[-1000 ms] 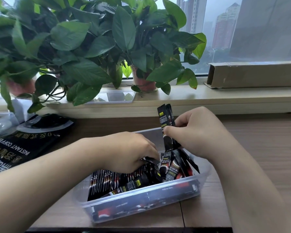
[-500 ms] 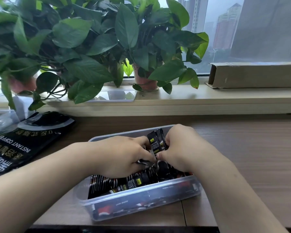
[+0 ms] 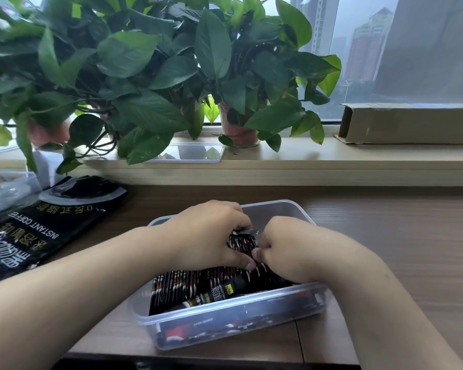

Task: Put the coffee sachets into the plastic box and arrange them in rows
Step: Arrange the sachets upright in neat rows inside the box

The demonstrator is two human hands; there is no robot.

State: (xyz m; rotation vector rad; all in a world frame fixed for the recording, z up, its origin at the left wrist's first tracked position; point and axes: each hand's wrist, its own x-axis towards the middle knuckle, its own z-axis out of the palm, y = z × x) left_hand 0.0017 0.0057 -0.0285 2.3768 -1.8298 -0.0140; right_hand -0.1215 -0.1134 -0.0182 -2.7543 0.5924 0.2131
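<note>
A clear plastic box [image 3: 284, 209] stands on the wooden table in front of me. Several black and red coffee sachets [image 3: 187, 287] lie inside it, most packed on edge in a row, and one lies slanted on top near the front wall. My left hand [image 3: 209, 233] and my right hand [image 3: 294, 252] are both down inside the box, side by side, fingers curled onto a bunch of sachets [image 3: 242, 244] between them. The hands hide the sachets under them.
A large black instant-coffee bag [image 3: 35, 233] lies on the table at the left, beside a clear plastic bag [image 3: 3, 188]. Leafy potted plants [image 3: 150, 76], a clear lid [image 3: 195, 153] and a long cardboard box [image 3: 409, 124] sit on the windowsill behind.
My right hand has brought the raised bunch of sachets down into the box. Both hands now press together on the sachets, lower and closer than before.
</note>
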